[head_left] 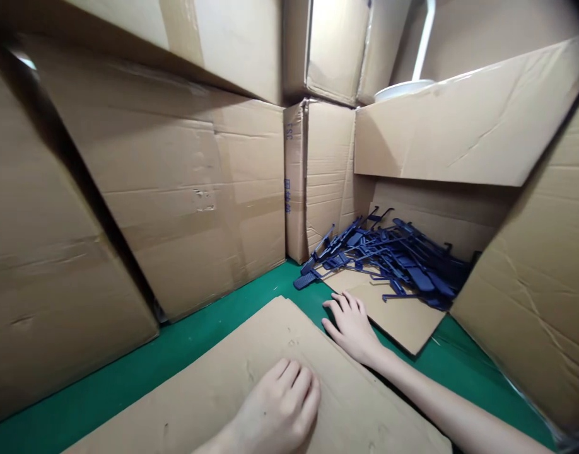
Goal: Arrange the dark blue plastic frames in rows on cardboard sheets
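Observation:
My left hand (284,403) rests on a flat cardboard sheet (214,391) with its fingers curled under. What its fingers hold, if anything, is hidden. Along the right edge of that sheet lies my right hand (350,325), palm down, its fingers apart and nothing in them. Just beyond my right hand is a heap of dark blue plastic pieces (393,252), long and thin with hooked ends and flat ribbed pads. The heap lies partly on a cardboard flap (407,325). One blue piece (307,278) sticks out to the left over the green surface.
A green work surface (180,353) shows around the sheet. Large cardboard boxes (190,189) wall in the left and back, with more boxes (233,44) stacked above. Another cardboard wall (535,271) stands at right. A white lamp (405,88) sits behind a raised cardboard panel (460,126).

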Tool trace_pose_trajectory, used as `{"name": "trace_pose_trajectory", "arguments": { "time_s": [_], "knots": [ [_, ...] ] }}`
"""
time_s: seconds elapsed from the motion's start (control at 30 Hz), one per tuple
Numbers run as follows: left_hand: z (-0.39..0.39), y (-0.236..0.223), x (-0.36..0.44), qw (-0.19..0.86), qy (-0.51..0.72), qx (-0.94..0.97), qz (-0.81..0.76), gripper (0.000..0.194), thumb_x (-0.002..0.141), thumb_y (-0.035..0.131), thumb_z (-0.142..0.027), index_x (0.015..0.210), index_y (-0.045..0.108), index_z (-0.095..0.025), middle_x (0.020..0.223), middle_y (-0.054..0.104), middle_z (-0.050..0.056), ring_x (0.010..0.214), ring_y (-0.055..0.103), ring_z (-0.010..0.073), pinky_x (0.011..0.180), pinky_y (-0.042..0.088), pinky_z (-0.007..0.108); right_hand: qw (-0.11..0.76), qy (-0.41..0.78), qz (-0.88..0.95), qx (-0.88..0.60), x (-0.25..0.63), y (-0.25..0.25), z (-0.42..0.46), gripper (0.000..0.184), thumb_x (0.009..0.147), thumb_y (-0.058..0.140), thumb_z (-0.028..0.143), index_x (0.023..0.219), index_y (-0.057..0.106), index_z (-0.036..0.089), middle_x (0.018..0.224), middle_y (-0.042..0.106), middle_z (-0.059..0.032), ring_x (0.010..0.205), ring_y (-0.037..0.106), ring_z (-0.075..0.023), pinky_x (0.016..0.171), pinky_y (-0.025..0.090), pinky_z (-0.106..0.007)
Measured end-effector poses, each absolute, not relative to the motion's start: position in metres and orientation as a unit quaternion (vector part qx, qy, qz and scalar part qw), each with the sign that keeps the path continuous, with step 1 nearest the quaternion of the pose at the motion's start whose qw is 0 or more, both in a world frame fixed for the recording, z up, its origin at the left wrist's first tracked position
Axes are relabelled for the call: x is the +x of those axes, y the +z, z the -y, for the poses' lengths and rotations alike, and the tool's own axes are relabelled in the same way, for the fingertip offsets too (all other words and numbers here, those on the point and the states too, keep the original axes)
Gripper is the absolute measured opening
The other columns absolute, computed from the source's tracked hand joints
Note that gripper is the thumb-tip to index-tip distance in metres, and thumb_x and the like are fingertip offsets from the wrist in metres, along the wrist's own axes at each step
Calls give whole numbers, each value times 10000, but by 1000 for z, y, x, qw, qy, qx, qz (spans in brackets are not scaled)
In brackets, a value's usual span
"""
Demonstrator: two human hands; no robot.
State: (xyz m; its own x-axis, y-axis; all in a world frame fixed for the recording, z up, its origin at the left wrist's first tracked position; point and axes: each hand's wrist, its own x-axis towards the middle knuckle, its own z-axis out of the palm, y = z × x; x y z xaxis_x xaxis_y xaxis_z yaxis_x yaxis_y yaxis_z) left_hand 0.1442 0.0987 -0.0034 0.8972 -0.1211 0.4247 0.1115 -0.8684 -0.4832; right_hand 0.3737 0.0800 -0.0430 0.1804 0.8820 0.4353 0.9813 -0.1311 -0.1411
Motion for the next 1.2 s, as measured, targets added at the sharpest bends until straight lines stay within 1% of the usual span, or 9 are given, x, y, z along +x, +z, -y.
{"name": "trace_pose_trajectory", "arguments": {
  "time_s": [0.13, 0.3, 0.37, 0.47, 0.63, 0.77, 0.93, 1.1, 1.2],
  "knots": [
    [-101, -3, 144, 228, -256, -938, -49, 137, 856, 474, -169, 935, 585, -153, 598, 479, -2, 497, 437, 131, 440, 290, 277, 191, -145, 632, -737, 376, -47, -80, 347, 883, 398, 400, 1108, 586, 214, 1218, 529, -97, 1234, 346, -294, 1006, 259, -460],
    [-88, 9, 141, 236, -158, -958, -41, 200, 895, 402, -190, 921, 600, -201, 689, 554, 9, 524, 482, 117, 412, 288, 245, 185, -150, 641, -729, 383, -56, -79, 378, 865, 399, 420, 1092, 598, 194, 1186, 542, -116, 1162, 414, -295, 963, 297, -471],
    [-77, 20, 134, 207, -109, -971, 43, 222, 894, 410, -198, 1009, 598, -218, 788, 601, 25, 635, 546, 132, 475, 363, 235, 183, -140, 644, -729, 387, -59, -79, 414, 853, 395, 459, 1093, 600, 190, 1180, 544, -128, 1144, 428, -305, 958, 300, -477],
    [-57, 35, 107, 138, -108, -972, 155, 261, 914, 424, -261, 1116, 575, -195, 979, 636, 58, 886, 586, 172, 757, 452, 290, 179, -114, 656, -725, 392, -61, -79, 479, 841, 363, 527, 1099, 605, 203, 1199, 540, -141, 1155, 422, -324, 948, 309, -478],
    [-23, 36, 13, 12, -160, -901, 403, 367, 884, 487, -279, 1240, 506, -193, 1302, 517, 101, 1260, 403, 235, 1064, 258, 421, 177, -100, 662, -721, 397, -62, -77, 504, 826, 340, 551, 1078, 615, 213, 1207, 550, -151, 1169, 404, -340, 941, 309, -474],
    [-12, 26, -61, -66, -245, -787, 562, 410, 795, 614, -392, 1174, 575, -240, 1374, 466, 109, 1353, 262, 321, 1075, -17, 591, 181, -101, 674, -709, 397, -65, -77, 513, 825, 338, 556, 1079, 612, 203, 1197, 563, -147, 1144, 418, -330, 954, 280, -476],
    [-22, 20, -118, -88, -361, -702, 608, 267, 813, 579, -339, 1054, 646, -246, 1338, 506, 106, 1328, 324, 319, 1069, 65, 606, 175, -81, 675, -712, 394, -59, -75, 494, 836, 374, 535, 1098, 605, 186, 1233, 542, -155, 1163, 415, -319, 968, 261, -458],
    [-33, 3, -152, -113, -525, -571, 621, 277, 858, 446, -265, 1039, 637, -181, 1260, 564, 108, 1256, 441, 248, 1060, 305, 449, 168, -78, 682, -708, 392, -52, -69, 468, 861, 370, 504, 1113, 598, 182, 1214, 556, -137, 1187, 393, -313, 978, 262, -434],
    [-37, -8, -157, -143, -572, -524, 614, 278, 830, 467, -224, 1041, 633, -152, 1273, 553, 127, 1178, 523, 241, 1019, 378, 411, 162, -76, 684, -707, 394, -51, -68, 470, 862, 373, 509, 1132, 587, 188, 1245, 536, -136, 1207, 376, -309, 983, 257, -431]
  ]
}}
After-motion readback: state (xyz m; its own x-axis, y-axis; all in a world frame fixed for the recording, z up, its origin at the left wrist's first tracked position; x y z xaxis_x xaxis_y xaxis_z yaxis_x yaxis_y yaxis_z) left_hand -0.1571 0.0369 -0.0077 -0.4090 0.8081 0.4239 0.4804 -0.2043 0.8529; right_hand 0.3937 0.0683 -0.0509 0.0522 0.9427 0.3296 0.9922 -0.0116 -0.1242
